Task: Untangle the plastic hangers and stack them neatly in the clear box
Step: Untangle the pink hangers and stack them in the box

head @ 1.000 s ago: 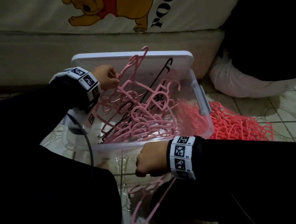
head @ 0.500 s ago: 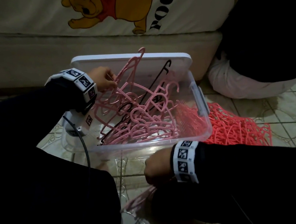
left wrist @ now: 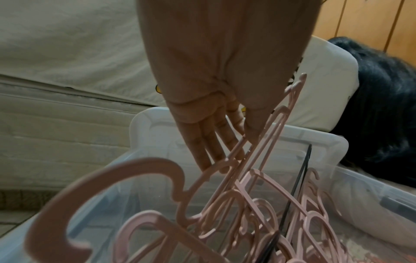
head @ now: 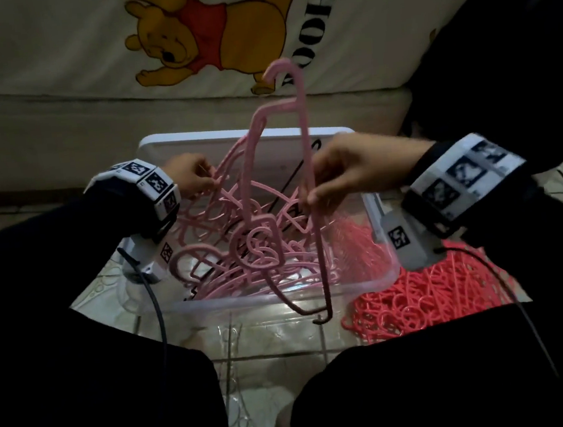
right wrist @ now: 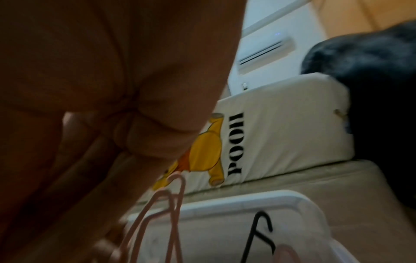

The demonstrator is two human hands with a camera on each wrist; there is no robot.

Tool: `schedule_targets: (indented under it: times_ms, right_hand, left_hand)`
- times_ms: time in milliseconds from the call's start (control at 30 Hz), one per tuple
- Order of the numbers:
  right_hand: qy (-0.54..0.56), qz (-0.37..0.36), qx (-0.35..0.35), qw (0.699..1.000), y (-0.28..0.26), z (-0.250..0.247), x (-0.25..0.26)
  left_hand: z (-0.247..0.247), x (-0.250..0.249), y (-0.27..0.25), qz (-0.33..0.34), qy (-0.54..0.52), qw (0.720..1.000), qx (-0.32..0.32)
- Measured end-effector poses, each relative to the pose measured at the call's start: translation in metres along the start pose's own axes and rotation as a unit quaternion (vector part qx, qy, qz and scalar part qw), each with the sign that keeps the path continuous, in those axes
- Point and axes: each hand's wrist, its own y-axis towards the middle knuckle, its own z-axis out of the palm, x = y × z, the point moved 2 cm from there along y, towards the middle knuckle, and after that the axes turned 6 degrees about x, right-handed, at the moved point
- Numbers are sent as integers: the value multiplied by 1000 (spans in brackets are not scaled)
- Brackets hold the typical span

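Observation:
A clear box [head: 247, 301] on the floor holds a tangle of pink hangers [head: 242, 251] and a black hanger [head: 298, 172]. My right hand [head: 312, 189] grips one pink hanger [head: 306, 124] by its long bar. It stands upright over the box, hook end high and lower end past the front rim. My left hand [head: 210, 182] pinches hangers at the box's back left. In the left wrist view its fingers [left wrist: 213, 147] and thumb pinch pink hangers [left wrist: 258, 146]. The right wrist view is blurred, showing the pink hanger [right wrist: 178, 204] under my right hand.
A pile of coral-red hangers [head: 436, 298] lies on the tiled floor right of the box. The white lid [head: 197, 142] leans behind the box against a mattress [head: 59, 138]. A cartoon-bear pillow [head: 51, 46] lies above, with dark fabric [head: 515, 53] at right. My dark-clothed knees flank the box's front.
My right hand rose from the floor in front of the box, bringing a pink hanger up over the box. My left hand stayed on the hangers at the back left.

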Motion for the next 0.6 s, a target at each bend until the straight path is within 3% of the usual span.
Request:
schedule_targets:
  times_ms: [200,367,467,600]
  right_hand:
    - [134,-36,-123,983,-23,-45,-10]
    - [188,-26,-226,955,-27,-61,-36]
    - [184,18,-239,953,-18,-59,-60]
    - [121,102,-203,966,8,-40,-91]
  left_hand:
    - [-8,0,0,-10,-37,999,28]
    - [-18,-9,-2,29,-17,998,-47]
    - [-20,-8,1,23,-47,997,-61]
    - [-22,-8,3,25,-74,993,-84]
